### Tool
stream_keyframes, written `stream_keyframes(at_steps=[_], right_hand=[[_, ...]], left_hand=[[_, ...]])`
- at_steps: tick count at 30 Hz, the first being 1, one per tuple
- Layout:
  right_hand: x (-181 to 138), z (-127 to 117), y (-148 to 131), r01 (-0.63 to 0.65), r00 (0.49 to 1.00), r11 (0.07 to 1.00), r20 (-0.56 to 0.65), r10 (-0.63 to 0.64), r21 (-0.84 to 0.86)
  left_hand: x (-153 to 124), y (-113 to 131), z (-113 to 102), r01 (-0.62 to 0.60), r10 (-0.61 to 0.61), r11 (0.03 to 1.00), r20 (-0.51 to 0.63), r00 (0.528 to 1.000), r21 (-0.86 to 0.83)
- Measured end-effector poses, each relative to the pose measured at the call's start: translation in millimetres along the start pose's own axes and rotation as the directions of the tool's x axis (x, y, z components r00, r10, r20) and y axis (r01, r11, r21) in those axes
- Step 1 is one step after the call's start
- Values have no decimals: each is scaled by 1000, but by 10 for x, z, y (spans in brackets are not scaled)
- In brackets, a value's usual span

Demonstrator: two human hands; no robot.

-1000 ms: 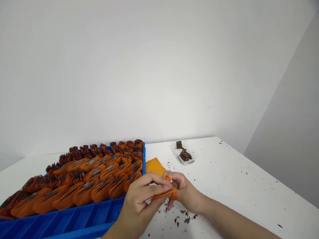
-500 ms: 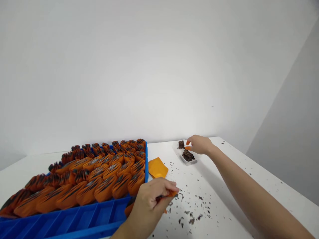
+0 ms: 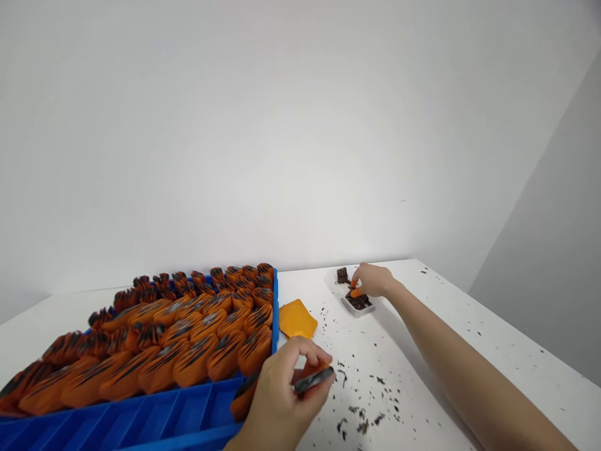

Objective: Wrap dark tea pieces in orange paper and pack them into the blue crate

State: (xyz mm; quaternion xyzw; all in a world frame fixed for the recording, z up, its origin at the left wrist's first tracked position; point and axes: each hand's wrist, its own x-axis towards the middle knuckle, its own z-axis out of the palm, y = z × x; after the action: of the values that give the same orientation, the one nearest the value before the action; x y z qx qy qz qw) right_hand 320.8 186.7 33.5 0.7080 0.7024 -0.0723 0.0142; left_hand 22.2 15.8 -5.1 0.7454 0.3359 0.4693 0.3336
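My left hand [image 3: 291, 385] is closed round a small orange pouch [image 3: 313, 378] with a dark edge, held between thumb and fingers above the table. My right hand [image 3: 370, 280] reaches to the far side, orange covers on its thumb and finger. Those fingertips are close together in dark dried shreds [image 3: 359, 302], which lie in a small clear plastic tray [image 3: 361, 312]. How much they pinch cannot be made out. Just behind the tray sits a dark square piece [image 3: 342, 275]. Between the hands lies a flat orange-yellow packet [image 3: 298, 319].
To the left stands a blue compartment tray [image 3: 188, 410], packed with rows of orange-and-black pouches [image 3: 197, 360]; its front row has bare slots. Dark crumbs [image 3: 364, 426] are scattered over the white table [image 3: 408, 376]. A white wall [image 3: 300, 138] rises behind.
My right hand has lowered, and its fingertips have come together onto the dark shreds. My left hand has turned slightly, showing more of the pouch's dark edge.
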Motion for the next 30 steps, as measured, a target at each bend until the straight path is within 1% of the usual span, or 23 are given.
stream_keyframes(at_steps=[3, 6, 9, 11, 12, 13, 14, 16, 17, 18, 19, 21, 25, 27, 30], right_hand=[[-25, -64, 27, 34, 999, 997, 6, -35, 65], [-125, -202, 32, 83, 996, 985, -30, -79, 155], [-361, -413, -60, 171, 983, 954, -104, -150, 246], [-603, -561, -217, 288, 956, 886, -168, -242, 364], [-741, -626, -322, 384, 923, 773, -217, -317, 505], [-881, -678, -440, 455, 886, 616, -254, -389, 644], [-1017, -716, -564, 479, 852, 475, -263, -452, 738], [-1242, -742, -801, 454, 789, 263, -246, -563, 851], [-1319, -730, -902, 432, 754, 182, -243, -610, 883], [-1370, -705, -988, 411, 725, 133, -235, -647, 902], [-1394, -670, -1055, 394, 703, 104, -226, -674, 913], [-1380, -588, -1139, 373, 685, 96, -205, -699, 923], [-1252, -472, -1164, 366, 694, 148, -164, -701, 919], [-1210, -470, -1138, 411, 681, 192, -160, -715, 891], [-1212, -529, -1068, 559, 644, 244, -229, -730, 793]], left_hand=[[-2, 57, 12, 59, -59, 998, -66, 996, 11], [-11, 63, 20, 92, -93, 996, -83, 992, -16], [-19, 33, 21, 142, -146, 989, -82, 986, -43], [-17, 17, 20, 175, -180, 983, -86, 980, -58], [-13, 16, 20, 184, -189, 981, -91, 978, -64], [-8, 19, 20, 188, -195, 979, -98, 976, -74], [-1, 27, 19, 187, -196, 978, -105, 975, -91], [14, 54, 17, 177, -193, 976, -117, 974, -130], [22, 71, 15, 168, -186, 975, -124, 975, -144], [30, 89, 13, 158, -178, 975, -132, 975, -154], [37, 106, 11, 145, -168, 977, -142, 975, -157], [48, 133, 6, 116, -142, 982, -172, 975, -151], [58, 132, 2, 79, -109, 986, -212, 971, -146], [54, 105, 3, 85, -117, 983, -196, 974, -162], [33, 64, 6, 100, -132, 976, -161, 978, -194]])
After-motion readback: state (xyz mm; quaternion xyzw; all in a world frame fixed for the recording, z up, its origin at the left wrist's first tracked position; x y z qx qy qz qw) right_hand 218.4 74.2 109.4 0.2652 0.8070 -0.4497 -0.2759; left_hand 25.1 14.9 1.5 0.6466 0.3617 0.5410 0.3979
